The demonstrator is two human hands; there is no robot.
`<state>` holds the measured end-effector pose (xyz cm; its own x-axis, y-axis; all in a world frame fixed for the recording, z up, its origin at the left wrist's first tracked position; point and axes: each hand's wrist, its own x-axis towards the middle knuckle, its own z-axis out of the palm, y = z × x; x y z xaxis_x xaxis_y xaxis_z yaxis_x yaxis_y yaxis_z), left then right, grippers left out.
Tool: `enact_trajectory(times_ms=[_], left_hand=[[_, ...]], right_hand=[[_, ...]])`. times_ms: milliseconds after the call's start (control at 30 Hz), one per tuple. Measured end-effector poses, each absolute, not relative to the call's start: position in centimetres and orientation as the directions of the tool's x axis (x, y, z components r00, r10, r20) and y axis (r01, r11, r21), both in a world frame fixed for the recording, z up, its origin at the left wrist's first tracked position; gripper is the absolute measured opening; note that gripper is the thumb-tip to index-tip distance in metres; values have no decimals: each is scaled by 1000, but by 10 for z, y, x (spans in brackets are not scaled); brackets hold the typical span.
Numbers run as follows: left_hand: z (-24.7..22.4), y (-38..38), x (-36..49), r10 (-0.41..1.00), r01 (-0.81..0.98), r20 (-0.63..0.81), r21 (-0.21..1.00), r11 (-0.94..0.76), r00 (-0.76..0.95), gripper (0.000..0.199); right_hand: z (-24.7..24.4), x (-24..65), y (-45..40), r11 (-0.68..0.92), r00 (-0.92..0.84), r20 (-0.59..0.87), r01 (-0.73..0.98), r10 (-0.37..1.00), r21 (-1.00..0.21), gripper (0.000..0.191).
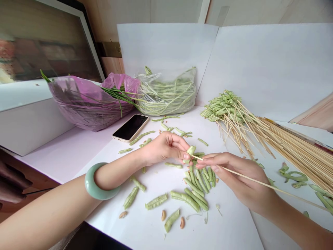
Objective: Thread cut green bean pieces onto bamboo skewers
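Note:
Between the thumb and fingers of my left hand [166, 148] is a short piece of green bean [190, 152]. A thin wooden skewer [262, 183] is pinched in my right hand [234, 173], its front end reaching the bean piece; whether the tip has gone through, I cannot tell. The skewer's long rear part runs back over my right wrist. Below the hands lie several cut bean pieces [199, 180], some lined up side by side. Loose brown seeds [182, 222] and more pods are scattered nearer me. A pale green bangle [100, 182] circles my left forearm.
A phone [131, 127] lies at the left, in front of a purple bag of long green stalks [88, 100]. Beside it stands a clear bag of long beans [166, 93]. At the right are bean-loaded skewers [223, 106] and a heap of bare skewers [299, 149]. White panels [267, 69] stand behind.

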<state>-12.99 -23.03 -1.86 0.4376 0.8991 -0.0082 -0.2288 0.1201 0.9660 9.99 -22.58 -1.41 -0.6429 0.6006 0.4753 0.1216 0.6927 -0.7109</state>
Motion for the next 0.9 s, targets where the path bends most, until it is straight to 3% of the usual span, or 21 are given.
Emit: enact_trajectory(times_ms=[200, 400, 633, 900], left_hand=[[-19, -223, -136, 960, -274, 42, 961, 37, 278, 19], [-24, -224, -136, 973, -340, 41, 939, 40, 228, 17], [-25, -229, -137, 943, -448, 13, 882, 146, 332, 13], [-16, -237, -129, 917, -545, 18, 809, 221, 399, 19]], right_hand=[[-11, 99, -221, 597, -441, 540, -10, 717, -802, 7], [-26, 94, -220, 446, -406, 498, -223, 766, -867, 6], [-28, 92, -234, 529, -404, 537, -142, 741, -837, 11], [-24, 100, -255, 744, -450, 661, 11, 601, -668, 27]])
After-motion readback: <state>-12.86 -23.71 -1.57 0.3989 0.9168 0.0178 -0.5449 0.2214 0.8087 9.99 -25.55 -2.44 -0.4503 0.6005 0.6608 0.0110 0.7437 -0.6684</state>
